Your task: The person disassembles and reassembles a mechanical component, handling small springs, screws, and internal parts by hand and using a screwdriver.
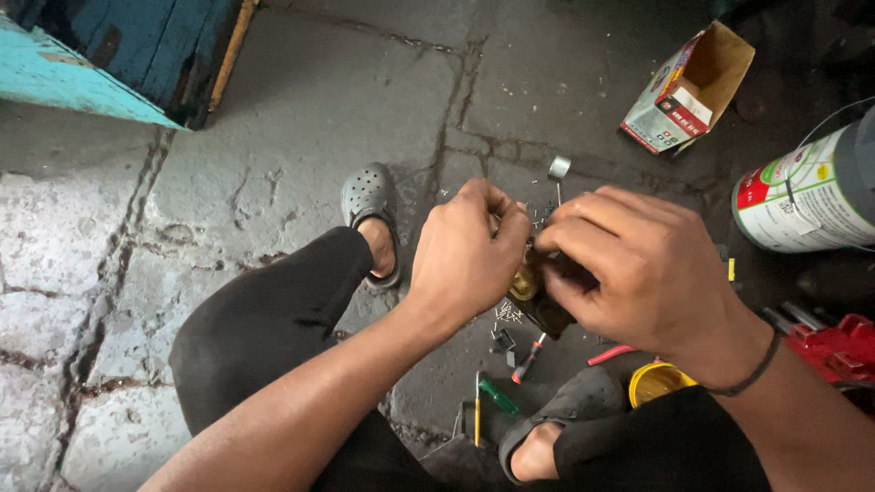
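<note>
Grey clogs (372, 202) on cracked grey floor (273, 118); green-handled screwdriver (498, 397), yellow lid (658, 383), turquoise wooden board (64, 77), red toolbox (838, 351).

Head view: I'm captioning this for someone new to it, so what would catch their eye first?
First the left hand and right hand, closed together at the centre around a small dark part with a brass piece. Below them a green-handled screwdriver and loose small screws lie on the cracked stone floor. An open cardboard box lies at upper right.
</note>
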